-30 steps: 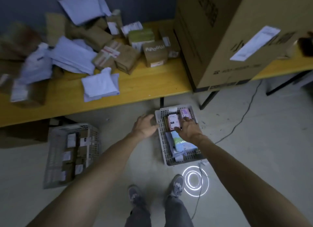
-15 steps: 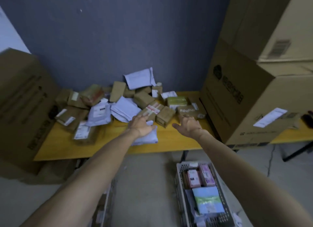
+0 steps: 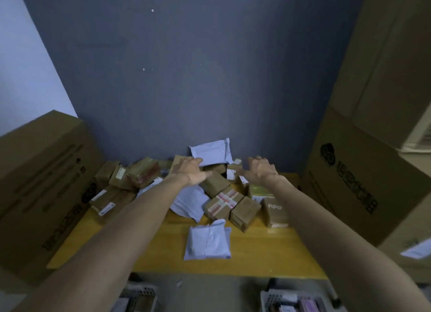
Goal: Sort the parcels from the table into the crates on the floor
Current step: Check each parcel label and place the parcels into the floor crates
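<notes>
Left crate [image 3: 142, 294] is sitting at 7 o'clock, cropped by the frame edge. Left hand [image 3: 190, 173] is hovering, fingers spread, empty, over parcels [image 3: 224, 203] piled on the table [image 3: 256, 260]; contact unclear. Right hand [image 3: 260, 172] is hovering spread, empty. Right crate [image 3: 271, 299] at 5 o'clock is mostly cut off.

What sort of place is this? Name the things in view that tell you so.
Probably a parcel sorting room or stockroom: a heap of parcels lies on a table, big cartons stand at both sides, and crates sit on the floor.

Left hand [image 3: 190, 173], right hand [image 3: 261, 172] outstretched, empty.
</notes>
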